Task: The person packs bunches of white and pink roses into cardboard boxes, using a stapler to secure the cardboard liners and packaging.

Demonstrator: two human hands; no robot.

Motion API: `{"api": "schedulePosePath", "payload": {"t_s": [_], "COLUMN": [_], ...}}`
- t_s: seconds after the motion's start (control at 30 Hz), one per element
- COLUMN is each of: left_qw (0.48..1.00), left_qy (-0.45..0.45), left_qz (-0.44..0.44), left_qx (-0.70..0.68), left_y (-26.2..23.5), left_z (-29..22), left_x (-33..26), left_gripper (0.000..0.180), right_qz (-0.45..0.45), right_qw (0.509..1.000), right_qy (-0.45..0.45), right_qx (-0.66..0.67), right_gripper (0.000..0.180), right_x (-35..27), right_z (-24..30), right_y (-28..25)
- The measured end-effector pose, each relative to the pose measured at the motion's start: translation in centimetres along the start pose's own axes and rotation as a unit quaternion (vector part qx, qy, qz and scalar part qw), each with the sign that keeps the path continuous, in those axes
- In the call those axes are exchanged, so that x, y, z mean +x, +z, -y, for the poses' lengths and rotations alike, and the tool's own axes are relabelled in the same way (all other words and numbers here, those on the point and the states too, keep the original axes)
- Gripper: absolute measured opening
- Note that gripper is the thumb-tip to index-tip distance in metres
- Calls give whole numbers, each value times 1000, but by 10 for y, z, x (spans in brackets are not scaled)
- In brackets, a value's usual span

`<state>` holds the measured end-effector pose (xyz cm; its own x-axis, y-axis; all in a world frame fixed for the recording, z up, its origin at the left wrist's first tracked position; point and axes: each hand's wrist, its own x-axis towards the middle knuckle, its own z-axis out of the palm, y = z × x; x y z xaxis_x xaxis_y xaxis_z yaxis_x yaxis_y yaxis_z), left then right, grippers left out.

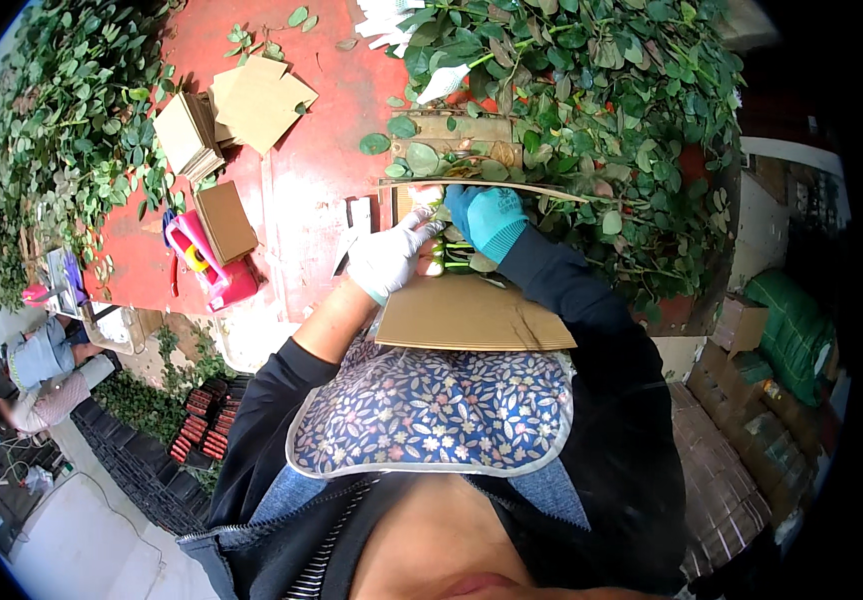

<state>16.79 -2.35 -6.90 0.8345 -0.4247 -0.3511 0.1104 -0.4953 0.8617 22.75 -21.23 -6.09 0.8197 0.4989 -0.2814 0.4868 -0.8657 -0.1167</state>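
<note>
My left hand [383, 262], in a white glove, reaches in over the table's front edge with its fingertips closed at a pale pink rose head [428, 194]. Close beside it, my right hand [489, 218] wears a teal glove; its fingers are curled in, and what they grip is hidden. More rose heads [432, 267] with green stems lie between and below my hands. In front of my body, a stack of brown corrugated cardboard [471, 312] rests against the floral apron [436, 415]. A thin cardboard edge [521, 187] runs just beyond my fingers.
Leafy stems [611, 130] cover the right of the red table [326, 110], with another pile [71, 120] far left. Cardboard squares [263, 103], a cardboard stack [225, 222] and a pink tool holder [229, 285] stand left. White-netted buds [443, 84] lie far back. A person [46, 385] is at lower left.
</note>
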Motion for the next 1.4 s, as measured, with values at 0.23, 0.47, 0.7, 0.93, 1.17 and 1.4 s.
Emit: {"api": "schedulePosePath", "payload": {"t_s": [0.23, 0.47, 0.7, 0.93, 1.17, 1.4], "left_qw": [978, 949, 961, 991, 963, 967], "left_qy": [-74, 215, 129, 91, 210, 83], "left_qz": [-3, -144, -96, -96, -147, -226], "left_qx": [-197, 180, 223, 30, 86, -82], "left_y": [0, -19, -6, -1, -24, -55], "left_z": [-9, 11, -2, -7, 5, 11], "left_x": [2, 23, 25, 28, 21, -11], "left_gripper": [41, 27, 21, 22, 30, 37], "right_qz": [29, 2, -16, -173, -116, -112], "right_qw": [999, 999, 999, 981, 988, 983], "right_qy": [-7, -20, -6, -85, -95, -131], "right_qx": [13, 30, 39, 29, -16, 62], "right_gripper": [26, 22, 25, 39, 42, 52], "right_x": [5, 12, 3, -10, -11, -12], "right_z": [-7, -8, -9, -14, -19, -36], "right_y": [25, 31, 36, 44, 35, 36]}}
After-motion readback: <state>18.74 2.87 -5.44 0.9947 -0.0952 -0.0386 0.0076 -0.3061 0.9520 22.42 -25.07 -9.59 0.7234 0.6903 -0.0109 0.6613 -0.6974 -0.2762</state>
